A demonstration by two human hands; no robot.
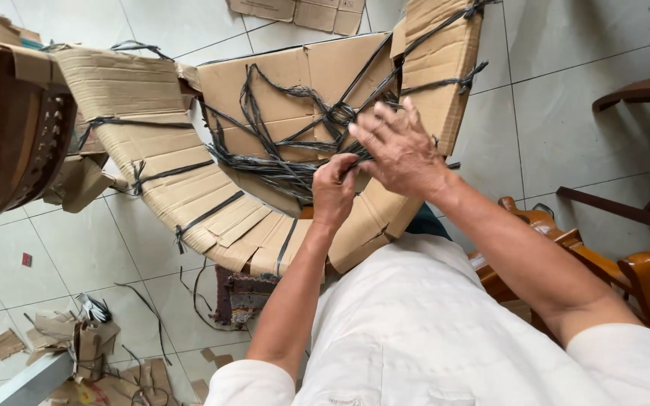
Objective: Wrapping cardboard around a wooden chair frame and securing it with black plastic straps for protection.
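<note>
A large curved wooden piece wrapped in brown cardboard [174, 180] rests across my lap, bound with black plastic twine [280, 150] that crosses and knots near its middle. My left hand [334, 188] is closed on a bundle of that twine at the near edge of the cardboard. My right hand [399, 146] lies just to the right and above it, fingers spread over the knotted strands, touching the twine and cardboard. An unwrapped dark wooden end [16, 135] shows at the far left.
I sit on a wooden chair [603, 271]. Another dark wooden chair [641, 150] stands at the right. Torn cardboard scraps [77, 338] and loose twine lie on the white tiled floor at the lower left. More cardboard [295, 11] lies at the top.
</note>
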